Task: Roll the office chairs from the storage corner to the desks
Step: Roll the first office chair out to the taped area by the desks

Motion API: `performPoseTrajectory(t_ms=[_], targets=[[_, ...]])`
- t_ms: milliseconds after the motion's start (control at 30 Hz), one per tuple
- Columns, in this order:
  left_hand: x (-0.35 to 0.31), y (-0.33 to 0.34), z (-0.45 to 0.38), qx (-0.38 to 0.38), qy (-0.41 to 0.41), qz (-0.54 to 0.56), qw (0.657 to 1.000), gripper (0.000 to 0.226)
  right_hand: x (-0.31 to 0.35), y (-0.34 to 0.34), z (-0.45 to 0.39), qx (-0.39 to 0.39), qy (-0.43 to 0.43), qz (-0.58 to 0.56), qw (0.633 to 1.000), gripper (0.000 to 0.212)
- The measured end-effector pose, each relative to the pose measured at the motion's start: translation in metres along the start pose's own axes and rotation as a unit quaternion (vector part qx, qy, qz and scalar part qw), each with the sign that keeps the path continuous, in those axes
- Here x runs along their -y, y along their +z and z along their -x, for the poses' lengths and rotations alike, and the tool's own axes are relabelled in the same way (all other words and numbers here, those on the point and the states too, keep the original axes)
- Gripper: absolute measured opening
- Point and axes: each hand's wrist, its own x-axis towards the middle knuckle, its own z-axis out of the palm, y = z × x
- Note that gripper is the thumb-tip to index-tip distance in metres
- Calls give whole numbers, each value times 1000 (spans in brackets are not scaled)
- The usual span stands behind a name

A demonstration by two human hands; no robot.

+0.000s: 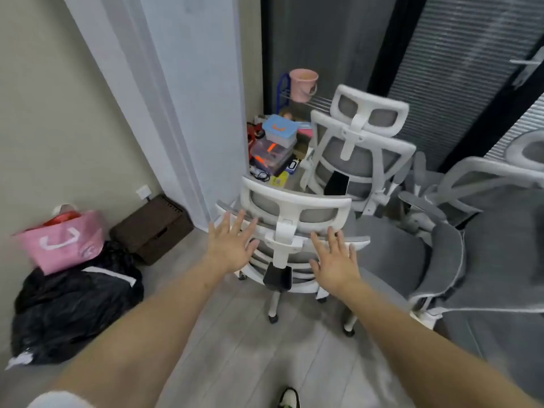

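Three white-framed office chairs with grey mesh stand crowded in the corner. The nearest chair point(294, 213) has its back and headrest toward me. Both my arms reach out to it. My left hand point(232, 245) is spread open at the left side of its backrest, and my right hand point(334, 262) is spread open at the right side; neither grips anything. A second chair point(360, 145) stands behind it, and a third chair point(485, 219) is at the right with its seat toward me.
A pink bag point(63, 242) rests on black plastic bags point(73, 307) at the left wall, beside a dark brown box point(153, 228). Plastic boxes point(276, 142) and a pink bucket point(303, 83) are piled in the corner behind the chairs. Grey floor lies below my arms.
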Motion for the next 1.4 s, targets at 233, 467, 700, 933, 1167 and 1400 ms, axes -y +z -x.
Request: performPoseTrajectory(t_ms=[233, 467, 700, 933, 1167, 1400], targets=[[0, 30, -32, -30, 7, 10, 999, 70, 4, 29, -22, -42, 16, -3, 999, 75], [21, 20, -36, -26, 15, -2, 1000, 64, 16, 30, -27, -53, 26, -3, 998, 72], [32, 22, -12, -14, 39, 8, 999, 63, 30, 36, -2, -57, 50, 11, 997, 71], [70, 28, 21, -29, 95, -32, 995, 69, 76, 41, 46, -38, 77, 14, 996, 70], [125, 31, 65, 35, 125, -24, 991, 72, 153, 68, 105, -18, 112, -18, 993, 73], [155, 43, 141, 65, 155, -32, 985, 76, 197, 92, 179, -21, 126, -29, 991, 72]])
